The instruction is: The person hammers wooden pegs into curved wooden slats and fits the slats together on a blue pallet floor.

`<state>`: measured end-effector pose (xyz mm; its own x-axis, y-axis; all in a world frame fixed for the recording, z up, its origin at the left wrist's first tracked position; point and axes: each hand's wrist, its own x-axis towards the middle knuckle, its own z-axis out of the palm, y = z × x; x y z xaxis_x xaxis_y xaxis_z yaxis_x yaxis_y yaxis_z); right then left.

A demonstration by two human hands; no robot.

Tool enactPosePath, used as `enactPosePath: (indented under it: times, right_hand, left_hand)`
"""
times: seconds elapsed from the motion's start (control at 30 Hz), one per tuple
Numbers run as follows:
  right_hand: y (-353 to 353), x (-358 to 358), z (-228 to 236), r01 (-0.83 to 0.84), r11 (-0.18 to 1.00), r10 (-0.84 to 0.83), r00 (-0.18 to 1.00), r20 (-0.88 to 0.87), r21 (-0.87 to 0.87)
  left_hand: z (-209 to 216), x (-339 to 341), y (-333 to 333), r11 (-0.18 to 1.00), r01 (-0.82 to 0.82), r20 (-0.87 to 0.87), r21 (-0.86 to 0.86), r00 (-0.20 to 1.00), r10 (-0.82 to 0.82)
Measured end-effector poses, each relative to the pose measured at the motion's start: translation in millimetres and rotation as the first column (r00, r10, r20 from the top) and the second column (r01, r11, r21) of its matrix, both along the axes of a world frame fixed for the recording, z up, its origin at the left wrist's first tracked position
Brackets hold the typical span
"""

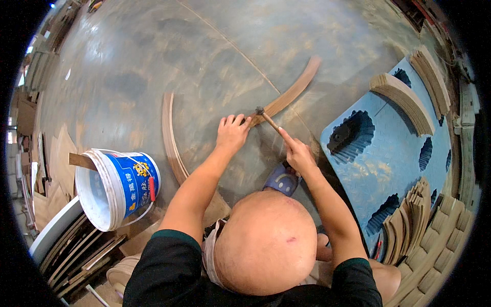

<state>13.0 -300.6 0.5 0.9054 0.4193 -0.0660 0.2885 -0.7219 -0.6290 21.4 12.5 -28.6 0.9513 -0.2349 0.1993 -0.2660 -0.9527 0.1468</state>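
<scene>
My right hand [299,153] is closed on the wooden handle of a hammer [271,121]. Its dark head is at the upper face of a curved wooden strip [292,97], close to the strip's near end. That same end is gripped by my left hand [234,133], thumb and fingers around it; the far end sweeps up and to the right, slightly blurred. Whether the hammer head touches the wood I cannot tell. Left of my left forearm, a second curved wooden piece [171,135] lies on the floor, its lower end hidden by my arm.
A white-and-blue bucket [134,179] with a red handle grip stands at left, a board sticking out. Wood strips [82,256] lie below it. At right, a blue plastic pallet [353,176] with dark ribbed openings bears curved wooden pieces [404,102]. A slipper [282,179] shows below my hands.
</scene>
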Motion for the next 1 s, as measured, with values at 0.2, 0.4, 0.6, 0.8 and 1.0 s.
enactPosePath:
  times: [0.2, 0.4, 0.6, 0.8, 1.0]
  right_hand:
    - [1, -3, -2, -0.004, 0.999, 0.004, 1.0, -0.002, 0.04]
    - [0, 9, -1, -0.057, 0.998, 0.057, 0.998, 0.0, -0.011]
    - [-6, -1, -6, -0.015, 1.0, 0.015, 1.0, 0.004, 0.0]
    - [-1, 10, 6, -0.026, 0.998, 0.025, 1.0, 0.013, 0.054]
    - [-4, 5, -5, 0.038, 0.996, -0.038, 0.999, 0.006, 0.085]
  left_hand:
    - [5, -2, -1, 1.0, -0.009, -0.011, -0.003, 1.0, 0.009]
    - [0, -2, -2, 1.0, -0.024, -0.029, -0.002, 0.999, 0.024]
    - [2, -4, -4, 1.0, -0.023, -0.022, 0.002, 0.999, 0.023]
    - [6, -1, -3, 0.999, -0.035, -0.068, 0.007, 0.997, 0.036]
    - [7, 1, -7, 0.999, -0.029, -0.038, 0.018, 0.999, 0.03]
